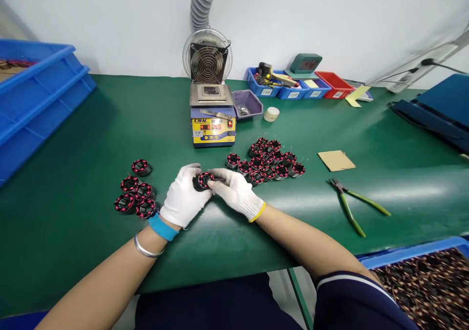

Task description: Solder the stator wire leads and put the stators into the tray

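Note:
Both my hands wear white gloves and meet low over the green table. My left hand (185, 196) is closed around a black and pink ring-shaped motor stator (205, 179). From the other side my right hand (234, 190) grips the same stator, thumb at its rim; what its fingertips touch behind is hidden. Several like stators (142, 191) stand in a small group left of my left hand. A larger cluster of stators (267, 160) sits just beyond my right hand, with thin wire ends sticking out.
A solder pot (213, 124) with a fan stands ahead, beside a purple tray (249, 102) and a round white container (271, 114). Green-handled cutters (351, 200) and a cardboard piece (336, 160) lie right. Blue crates (40, 95) rise left; a bin of copper-wound parts (425, 286) is lower right.

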The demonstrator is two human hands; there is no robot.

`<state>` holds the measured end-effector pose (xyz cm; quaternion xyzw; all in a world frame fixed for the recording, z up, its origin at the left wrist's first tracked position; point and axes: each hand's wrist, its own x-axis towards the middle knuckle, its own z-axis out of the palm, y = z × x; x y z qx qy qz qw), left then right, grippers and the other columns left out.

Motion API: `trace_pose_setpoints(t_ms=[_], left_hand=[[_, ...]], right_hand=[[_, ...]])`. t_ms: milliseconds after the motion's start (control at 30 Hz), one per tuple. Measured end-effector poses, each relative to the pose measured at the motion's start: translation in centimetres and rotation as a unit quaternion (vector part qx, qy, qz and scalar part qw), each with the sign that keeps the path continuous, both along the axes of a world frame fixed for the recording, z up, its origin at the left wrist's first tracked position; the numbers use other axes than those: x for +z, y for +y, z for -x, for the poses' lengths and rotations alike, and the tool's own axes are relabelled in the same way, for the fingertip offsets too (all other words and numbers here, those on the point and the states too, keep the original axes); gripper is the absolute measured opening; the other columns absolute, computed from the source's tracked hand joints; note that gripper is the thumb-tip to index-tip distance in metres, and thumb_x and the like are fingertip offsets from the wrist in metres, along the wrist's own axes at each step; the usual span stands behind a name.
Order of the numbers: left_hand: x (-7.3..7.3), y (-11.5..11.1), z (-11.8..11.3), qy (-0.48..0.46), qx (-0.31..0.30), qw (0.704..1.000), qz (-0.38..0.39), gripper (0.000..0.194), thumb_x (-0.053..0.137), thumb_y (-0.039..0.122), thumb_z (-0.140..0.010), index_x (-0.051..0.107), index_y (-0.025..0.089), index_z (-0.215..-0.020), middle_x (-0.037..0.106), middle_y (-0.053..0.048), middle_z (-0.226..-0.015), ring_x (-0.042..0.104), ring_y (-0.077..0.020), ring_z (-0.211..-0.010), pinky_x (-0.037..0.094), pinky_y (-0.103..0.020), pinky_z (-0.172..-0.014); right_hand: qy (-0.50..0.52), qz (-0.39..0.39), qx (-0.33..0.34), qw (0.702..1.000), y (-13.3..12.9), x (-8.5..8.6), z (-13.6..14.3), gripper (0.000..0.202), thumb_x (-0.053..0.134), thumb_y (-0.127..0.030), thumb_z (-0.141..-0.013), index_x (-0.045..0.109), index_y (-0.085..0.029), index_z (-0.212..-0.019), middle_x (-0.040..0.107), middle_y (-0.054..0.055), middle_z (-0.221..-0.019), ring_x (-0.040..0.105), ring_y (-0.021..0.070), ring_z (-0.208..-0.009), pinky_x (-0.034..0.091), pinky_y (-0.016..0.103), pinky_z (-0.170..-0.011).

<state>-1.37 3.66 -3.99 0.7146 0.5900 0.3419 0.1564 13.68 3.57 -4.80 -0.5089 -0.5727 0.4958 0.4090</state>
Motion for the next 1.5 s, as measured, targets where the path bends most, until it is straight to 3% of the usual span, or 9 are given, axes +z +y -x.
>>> trace_pose_setpoints(t_ms=[233,400,533,700,867,967,1100,1333,1500], left_hand=[[-0.6,-0.3,0.2,-0.137,-0.039,0.989,0.024,0.047,0.064,0.034,-0.065,0.056,0.018,-0.109,0.069,-0.006,-0.105,0.068,-0.0212,-0.091,0.056,-0.032,-0.082],[-0.7,-0.2,0.3,-0.076,-0.076,0.994,-0.032,0.051,0.056,0.027,-0.068,0.057,0.016,-0.118,0.067,-0.008,-0.114,0.065,-0.0212,-0.100,0.052,-0.031,-0.090],[-0.2,0.0,0.5,-0.040,-0.060,0.997,0.037,0.026,0.051,0.028,-0.070,0.066,0.017,-0.089,0.072,-0.006,-0.083,0.066,-0.0222,-0.077,0.053,-0.030,-0.071],[1.9,-0.2,1.7,-0.234,-0.157,0.940,0.194,0.014,0.054,0.030,-0.069,0.058,0.018,-0.063,0.058,0.001,-0.051,0.052,-0.0134,-0.045,0.040,-0.023,-0.043],[2.4,0.1,2.6,-0.444,-0.056,0.889,0.098,0.028,0.053,0.043,-0.079,0.057,0.015,-0.077,0.057,0.000,-0.055,0.048,-0.0111,-0.042,0.033,-0.021,-0.038],[1.6,0.1,2.0,-0.380,-0.097,0.916,0.090,0.039,0.052,0.053,-0.081,0.057,0.015,-0.083,0.060,-0.001,-0.065,0.053,-0.0123,-0.051,0.038,-0.022,-0.043],[1.4,-1.0,1.1,-0.272,-0.138,0.949,0.080,0.027,0.057,0.040,-0.081,0.056,0.016,-0.068,0.054,0.001,-0.055,0.047,-0.0103,-0.049,0.039,-0.021,-0.046],[2.0,-1.6,1.9,-0.431,-0.056,0.900,-0.036,0.031,0.054,0.046,-0.083,0.053,0.017,-0.073,0.056,0.000,-0.056,0.049,-0.0112,-0.045,0.036,-0.020,-0.039],[1.2,-1.1,1.3,-0.280,-0.141,0.947,0.072,0.035,0.057,0.051,-0.081,0.056,0.017,-0.076,0.056,0.001,-0.060,0.049,-0.0105,-0.050,0.040,-0.021,-0.046]], right_hand=[[0.217,0.097,0.000,0.971,-0.2,0.3,0.9,0.045,0.075,-0.024,-0.060,0.060,-0.018,-0.103,0.069,0.003,-0.091,0.066,0.0154,-0.082,0.054,0.032,-0.084],[0.110,-0.001,-0.050,0.993,-0.6,0.0,1.0,0.050,0.072,-0.025,-0.061,0.058,-0.017,-0.108,0.067,0.006,-0.094,0.065,0.0168,-0.082,0.055,0.034,-0.080],[-0.030,-0.154,-0.086,0.984,-0.7,-0.3,0.4,0.050,0.069,-0.026,-0.065,0.059,-0.018,-0.113,0.061,0.009,-0.108,0.064,0.0187,-0.090,0.056,0.035,-0.080],[-0.053,-0.173,-0.085,0.980,-0.3,0.2,-0.4,0.049,0.066,-0.027,-0.068,0.058,-0.018,-0.115,0.060,0.010,-0.109,0.064,0.0199,-0.090,0.057,0.034,-0.077],[-0.002,-0.156,-0.111,0.982,-0.2,0.5,-0.4,0.050,0.067,-0.029,-0.068,0.057,-0.018,-0.116,0.062,0.010,-0.110,0.065,0.0197,-0.088,0.058,0.032,-0.070],[0.017,-0.162,-0.099,0.982,-0.6,0.3,-0.2,0.051,0.069,-0.029,-0.067,0.057,-0.020,-0.115,0.063,0.009,-0.110,0.066,0.0196,-0.089,0.058,0.032,-0.074],[0.038,-0.162,-0.082,0.983,-0.6,-0.2,0.0,0.050,0.071,-0.029,-0.067,0.057,-0.020,-0.114,0.064,0.009,-0.112,0.065,0.0208,-0.097,0.056,0.035,-0.083],[0.119,-0.104,-0.103,0.982,-0.2,0.2,0.3,0.052,0.071,-0.031,-0.064,0.055,-0.019,-0.111,0.067,0.009,-0.104,0.066,0.0208,-0.089,0.058,0.034,-0.072],[0.110,-0.115,-0.098,0.982,-0.7,0.3,0.4,0.052,0.073,-0.030,-0.065,0.055,-0.020,-0.113,0.066,0.009,-0.109,0.065,0.0210,-0.096,0.056,0.037,-0.082]])
